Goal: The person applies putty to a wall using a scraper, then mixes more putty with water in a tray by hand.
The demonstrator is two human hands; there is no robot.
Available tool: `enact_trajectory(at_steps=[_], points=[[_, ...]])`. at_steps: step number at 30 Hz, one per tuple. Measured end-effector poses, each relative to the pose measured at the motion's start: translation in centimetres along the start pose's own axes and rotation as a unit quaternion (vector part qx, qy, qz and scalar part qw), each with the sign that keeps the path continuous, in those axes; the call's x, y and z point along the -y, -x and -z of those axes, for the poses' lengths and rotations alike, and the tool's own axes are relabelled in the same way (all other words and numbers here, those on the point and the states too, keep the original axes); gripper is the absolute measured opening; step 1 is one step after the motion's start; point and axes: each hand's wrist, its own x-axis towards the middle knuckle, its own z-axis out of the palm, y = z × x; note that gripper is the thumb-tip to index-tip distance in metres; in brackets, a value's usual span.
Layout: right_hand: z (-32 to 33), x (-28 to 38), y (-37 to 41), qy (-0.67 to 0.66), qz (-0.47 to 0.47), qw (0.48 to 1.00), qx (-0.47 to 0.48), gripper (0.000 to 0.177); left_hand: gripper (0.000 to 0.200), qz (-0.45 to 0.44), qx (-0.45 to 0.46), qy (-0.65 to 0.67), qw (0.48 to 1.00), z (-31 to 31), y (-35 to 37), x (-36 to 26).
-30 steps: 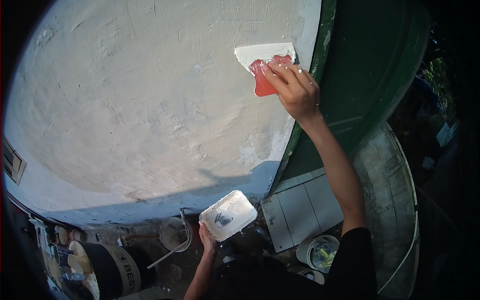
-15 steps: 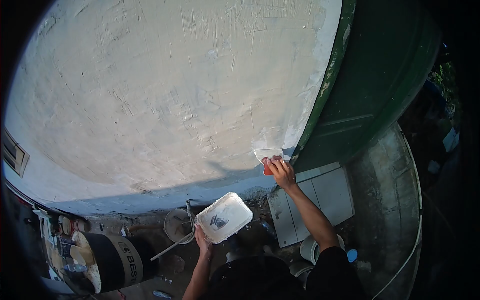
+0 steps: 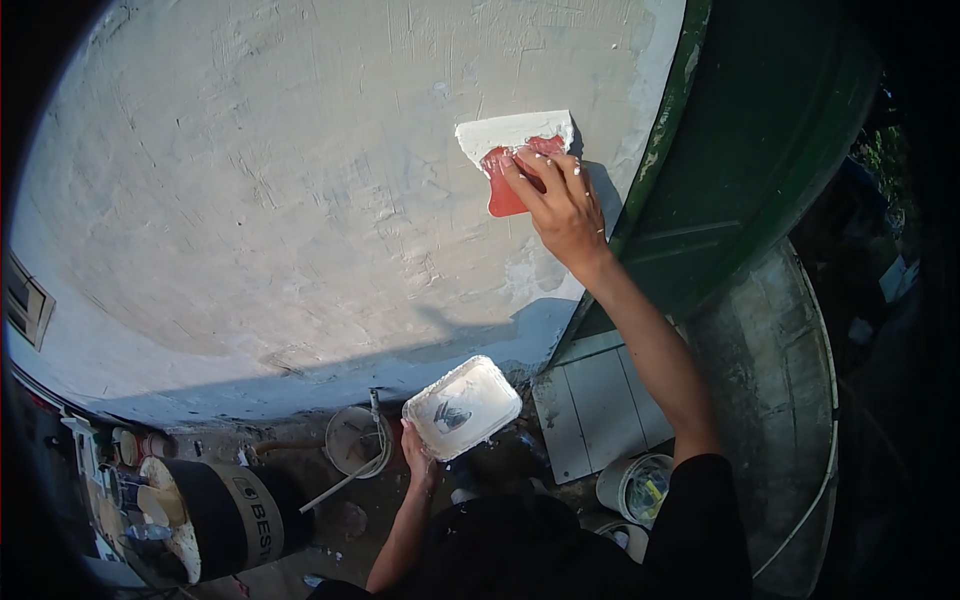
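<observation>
The right hand (image 3: 568, 218) is closed around the red scraper (image 3: 506, 195), fingers spread over its face. Since the preceding view, the scraper has shifted from low on the wall (image 3: 300, 150), near the door (image 3: 740, 200), to a higher area. White paste (image 3: 512, 129) coats its blade; contact with the wall cannot be confirmed. Judgement: the change places a loaded blade at the higher area. The left hand (image 3: 419, 464) grasps the tray (image 3: 490, 398) below, tilted, with paste residue inside.
</observation>
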Motion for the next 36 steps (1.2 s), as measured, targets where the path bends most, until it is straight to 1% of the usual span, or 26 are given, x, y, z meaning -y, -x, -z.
enact_trajectory(at_steps=[2,5,7,9,10,13,14,15,16,18,19,22,23,24,25,26,27,30,31,34,36], points=[[-2.5,1.7,4.2,-0.015,-0.002,0.999,0.050,0.044,0.051,-0.014,0.000,0.007,1.000,0.5,-0.4,0.3],[-5.5,4.9,14.2,-0.043,-0.016,0.988,0.148,0.044,0.051,-0.010,-0.017,-0.001,1.000,2.4,-0.5,0.3],[-7.2,7.2,20.3,-0.068,-0.026,0.975,0.210,0.042,0.050,-0.027,-0.029,-0.013,0.999,3.0,-0.4,-0.1],[-7.8,9.0,24.6,-0.110,-0.059,0.967,0.221,0.039,0.050,-0.034,-0.033,-0.018,0.999,3.1,-0.3,-0.5],[-7.6,9.5,25.5,-0.131,-0.075,0.962,0.227,0.037,0.050,-0.031,-0.034,-0.017,0.999,3.0,-0.3,-0.8],[-6.8,10.4,26.4,-0.212,-0.175,0.946,0.170,0.028,0.049,-0.034,-0.030,-0.025,0.999,2.1,-0.7,-1.5],[-6.0,10.9,26.3,-0.234,-0.233,0.932,0.151,0.024,0.049,-0.033,-0.029,-0.029,0.999,1.9,-0.7,-1.6],[-4.5,10.6,24.9,-0.253,-0.288,0.914,0.132,0.020,0.048,-0.042,-0.024,-0.062,0.997,1.2,-0.7,-1.9],[-2.7,10.3,23.5,-0.268,-0.343,0.893,0.113,0.017,0.048,-0.053,-0.019,-0.057,0.997,0.6,-0.7,-1.7],[1.8,9.6,20.4,-0.329,-0.494,0.795,0.124,0.013,0.048,-0.076,-0.001,-0.046,0.996,-0.4,-0.9,-1.3],[4.4,9.1,18.2,-0.378,-0.522,0.759,0.090,0.015,0.047,-0.068,0.001,-0.042,0.997,-0.8,-0.8,-0.9],[8.8,8.3,15.4,-0.484,-0.572,0.657,0.085,0.018,0.047,-0.106,0.011,-0.092,0.990,-1.1,-1.6,1.0],[9.4,8.2,15.6,-0.438,-0.515,0.725,0.132,0.018,0.046,-0.115,0.018,-0.108,0.987,-1.4,-1.6,1.4],[10.8,8.7,14.4,-0.440,-0.527,0.703,0.184,0.017,0.046,-0.124,0.024,-0.125,0.984,-2.1,-1.5,1.3],[11.3,9.1,14.4,-0.425,-0.487,0.725,0.237,0.017,0.046,-0.135,0.033,-0.142,0.980,-2.5,-1.6,1.3],[11.8,9.2,14.3,-0.409,-0.444,0.744,0.286,0.016,0.045,-0.133,0.043,-0.132,0.981,-2.8,-1.8,1.9],[12.1,9.7,13.8,-0.402,-0.420,0.758,0.296,0.017,0.045,-0.130,0.053,-0.122,0.983,-3.1,-2.1,2.5],[11.2,10.7,14.0,-0.370,-0.403,0.768,0.334,0.017,0.044,-0.098,0.075,-0.097,0.988,-3.6,-2.1,3.3],[11.0,10.8,13.9,-0.361,-0.406,0.759,0.358,0.017,0.044,-0.087,0.081,-0.087,0.989,-4.1,-2.2,3.4],[10.3,11.0,14.2,-0.310,-0.391,0.795,0.347,0.018,0.044,-0.119,0.112,-0.102,0.981,-4.7,-2.4,4.3],[10.0,11.0,14.3,-0.322,-0.391,0.788,0.351,0.018,0.044,-0.114,0.118,-0.115,0.980,-4.9,-2.6,4.0]])
